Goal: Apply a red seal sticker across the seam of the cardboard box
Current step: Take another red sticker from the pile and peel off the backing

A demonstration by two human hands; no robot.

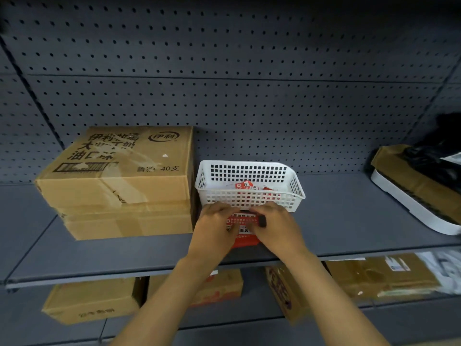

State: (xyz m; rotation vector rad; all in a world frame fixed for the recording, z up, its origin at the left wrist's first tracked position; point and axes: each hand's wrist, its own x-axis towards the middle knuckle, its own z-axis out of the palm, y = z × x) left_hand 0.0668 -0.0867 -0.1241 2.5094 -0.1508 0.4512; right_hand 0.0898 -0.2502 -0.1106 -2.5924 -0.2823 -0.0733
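Observation:
A red and white seal sticker [243, 227] is held between both my hands just in front of a white plastic basket [249, 171]. My left hand [214, 228] grips its left edge and my right hand [273, 226] grips its right edge; a dark ring sits on a right finger. More red and white stickers [249, 187] lie inside the basket. Two stacked cardboard boxes [119, 181] stand on the grey shelf [349, 216] left of the basket, the top one printed with black characters. The hands are right of the boxes, not touching them.
A grey pegboard wall [237, 83] backs the shelf. At the far right a cardboard piece and dark items rest on a white tray [411, 203]. Several cardboard boxes [92, 300] sit on the lower shelf below.

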